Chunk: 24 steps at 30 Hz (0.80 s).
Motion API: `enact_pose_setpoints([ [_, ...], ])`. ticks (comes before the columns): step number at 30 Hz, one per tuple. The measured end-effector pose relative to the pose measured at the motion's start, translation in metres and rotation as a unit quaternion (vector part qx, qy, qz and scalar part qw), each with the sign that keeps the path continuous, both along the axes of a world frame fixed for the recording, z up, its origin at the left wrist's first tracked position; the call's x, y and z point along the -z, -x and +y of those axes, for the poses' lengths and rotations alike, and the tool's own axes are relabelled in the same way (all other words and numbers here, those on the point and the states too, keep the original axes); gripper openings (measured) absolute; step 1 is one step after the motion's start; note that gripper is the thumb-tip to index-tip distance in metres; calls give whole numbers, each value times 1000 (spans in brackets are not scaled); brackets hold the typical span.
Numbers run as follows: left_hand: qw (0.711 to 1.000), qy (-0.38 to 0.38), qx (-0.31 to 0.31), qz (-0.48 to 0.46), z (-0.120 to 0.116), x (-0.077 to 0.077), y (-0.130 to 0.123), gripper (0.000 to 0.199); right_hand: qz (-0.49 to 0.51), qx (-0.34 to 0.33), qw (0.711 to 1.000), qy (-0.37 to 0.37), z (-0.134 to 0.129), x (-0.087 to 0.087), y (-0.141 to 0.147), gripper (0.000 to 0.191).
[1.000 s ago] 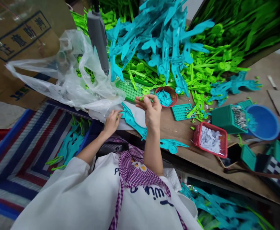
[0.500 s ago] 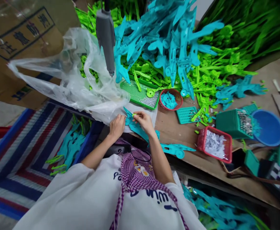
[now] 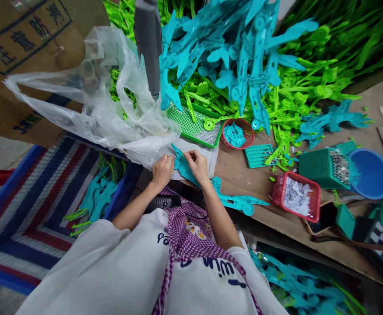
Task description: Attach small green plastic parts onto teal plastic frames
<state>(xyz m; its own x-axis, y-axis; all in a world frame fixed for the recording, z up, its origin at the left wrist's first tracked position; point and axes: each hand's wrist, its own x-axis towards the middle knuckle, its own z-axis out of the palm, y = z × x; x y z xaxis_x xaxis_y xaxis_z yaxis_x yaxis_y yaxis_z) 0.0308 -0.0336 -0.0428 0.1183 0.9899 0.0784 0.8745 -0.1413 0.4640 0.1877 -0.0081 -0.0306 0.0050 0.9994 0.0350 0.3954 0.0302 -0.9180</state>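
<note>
A blue plastic piece (image 3: 185, 168) lies over the white sheet at the table's front edge, between my two hands. My left hand (image 3: 163, 170) is closed on its left edge. My right hand (image 3: 198, 165) is pinched over the piece's upper part; what is between its fingertips is too small to make out. Just right of my right forearm, another blue piece (image 3: 240, 201) lies at the table edge. Beyond my hands stands a green perforated tray (image 3: 183, 122) with small metal parts, next to a red round basket (image 3: 248, 142) of small blue parts.
A grey electric screwdriver (image 3: 149, 48) hangs above the plastic bag (image 3: 112, 127). Blue pieces (image 3: 224, 57) are heaped over green ones behind the trays. A red basket (image 3: 315, 203) and blue bowl (image 3: 371, 175) stand right; a striped crate (image 3: 43, 210) is at left.
The view has shifted slightly, so the table things appear a little farther right. The bright green bit seen at my right fingertips before no longer shows. My hands remain at the blue piece.
</note>
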Motion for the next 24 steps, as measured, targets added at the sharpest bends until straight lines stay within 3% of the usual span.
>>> enact_pose_setpoints([
  [9, 999, 37, -13, -16, 1, -8, 5, 35, -61, -105, 992, -45, 17, 4, 5, 43],
  [13, 999, 40, -15, -14, 2, -9, 5, 33, -79, -93, 991, -53, 18, 7, 4, 42],
  [17, 998, 54, -10, 4, 2, -6, 5, 31, -89, -131, 985, -67, 14, 7, 4, 40],
  [24, 999, 34, -20, 17, 4, -2, 4, 34, -94, -108, 989, -24, 16, 6, 3, 44],
])
